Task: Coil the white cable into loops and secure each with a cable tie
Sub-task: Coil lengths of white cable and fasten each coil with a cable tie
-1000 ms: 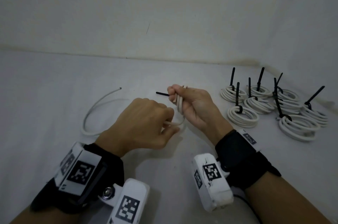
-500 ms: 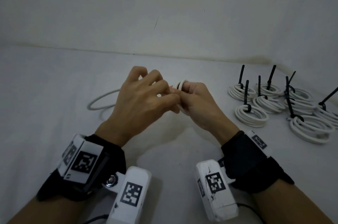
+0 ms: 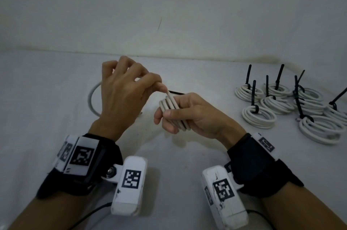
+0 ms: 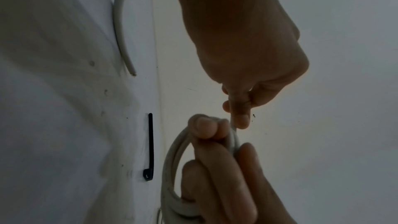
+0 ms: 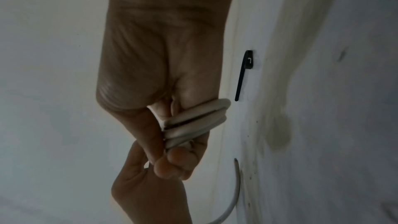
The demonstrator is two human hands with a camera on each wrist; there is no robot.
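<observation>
My right hand [image 3: 165, 117] grips a small coil of the white cable [image 3: 173, 109], thumb over several loops held side by side. Just left of it and higher, my left hand [image 3: 161, 86] pinches the cable strand where it reaches the coil's top. The loose cable tail [image 3: 92, 98] curves on the table behind my left hand. One black cable tie [image 3: 176, 92] lies flat on the table beyond the coil. In the right wrist view the coil [image 5: 193, 117] sits in my fingers with the tie [image 5: 243, 76] to its right. The left wrist view shows the tie [image 4: 150, 146] and the tail [image 4: 120, 23].
Several finished white coils [image 3: 259, 117], each bound with an upright black tie, are grouped at the table's right. A pale wall [image 3: 169, 13] rises behind the table's far edge. The table [image 3: 47, 107] is covered in white.
My left hand rose from below the coil, passed over it, and now pinches the strand at the coil's top. The tail on the table has become shorter.
</observation>
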